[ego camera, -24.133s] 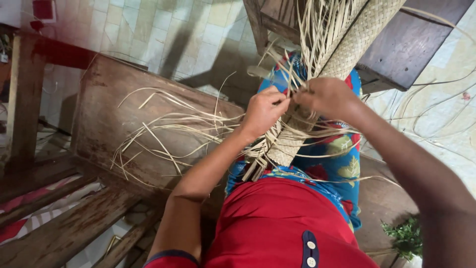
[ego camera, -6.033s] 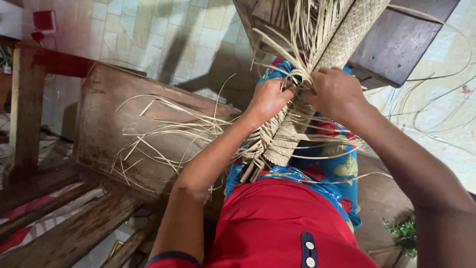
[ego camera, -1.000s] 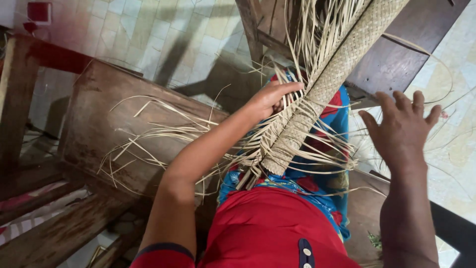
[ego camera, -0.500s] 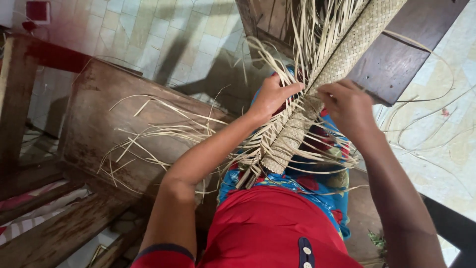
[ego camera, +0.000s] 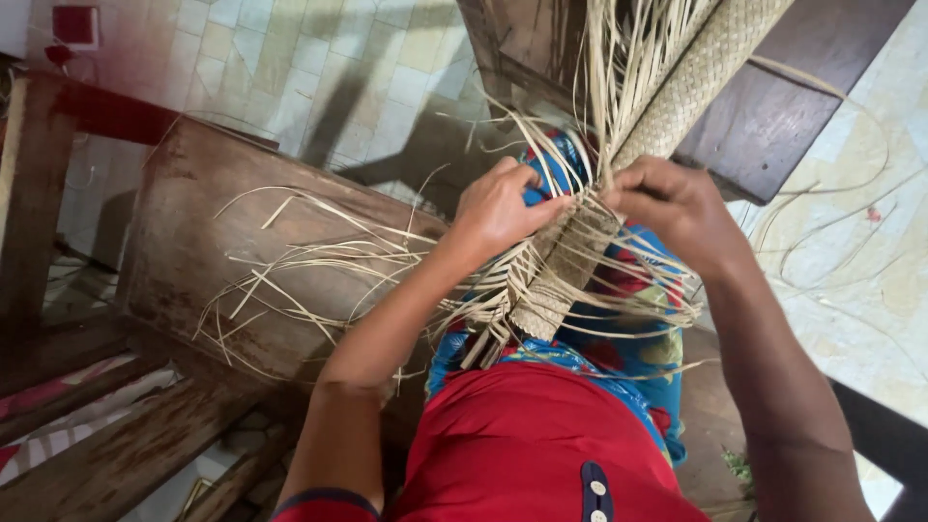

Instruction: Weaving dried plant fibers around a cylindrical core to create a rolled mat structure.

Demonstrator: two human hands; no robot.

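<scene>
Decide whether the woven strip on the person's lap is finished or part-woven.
Part-woven: the woven strip has loose unwoven strands fanning out where the left hand and right hand pinch.

woven strip (ego camera: 570,261) on lap betw. both hands, loose strands (ego camera: 290,261) spread left over wooden bench (ego camera: 184,242) — tiled floor (ego camera: 290,58) beyond

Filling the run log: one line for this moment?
left hand: pinching straw strips | right hand: gripping woven band | band across lap, loose ends over wooden bench

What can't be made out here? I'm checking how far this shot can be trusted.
- Head view: woven strip, far end cut off by the top edge.
- Left hand and right hand: fingertips hidden among loose strands.
- Wooden bench: cut off at left edge.
</scene>
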